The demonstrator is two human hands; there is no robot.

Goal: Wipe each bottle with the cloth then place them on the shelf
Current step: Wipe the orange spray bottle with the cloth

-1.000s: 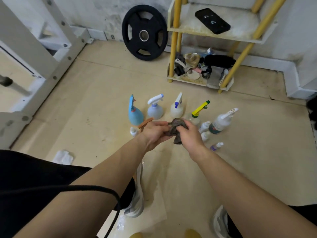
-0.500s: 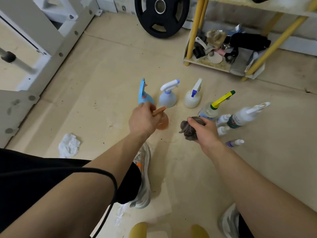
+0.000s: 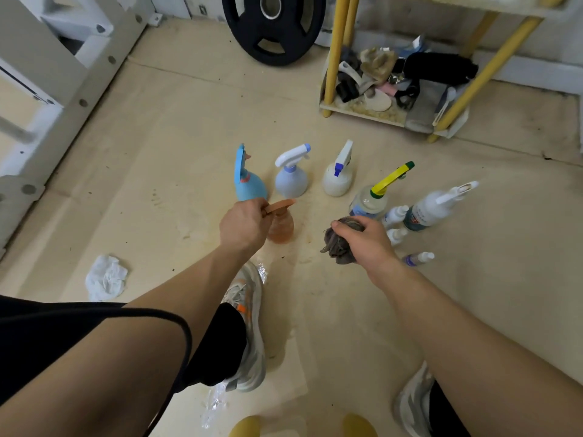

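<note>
Left hand [image 3: 243,225] curls over the trigger head of the orange spray bottle [image 3: 280,230], fingers and thumb closed round the top. My guess at the reason: the head makes a ready handle and leaves the body bare for wiping. Cannot tell whether its base sits on the floor or hangs just clear. Bottle looks translucent orange, squat and rounded, with a flat trigger pointing right. It stands nearest the person, just in front of the blue bottle [image 3: 249,184]. Right hand [image 3: 369,241] is fisted round the bunched grey-brown cloth [image 3: 339,247], held low to the bottle's right, near but apart, seemingly poised to meet it. Remaining bottles stand in a loose arc on the floor. Beyond them is the yellow-legged shelf [image 3: 362,110], its bottom board crowded.
</note>
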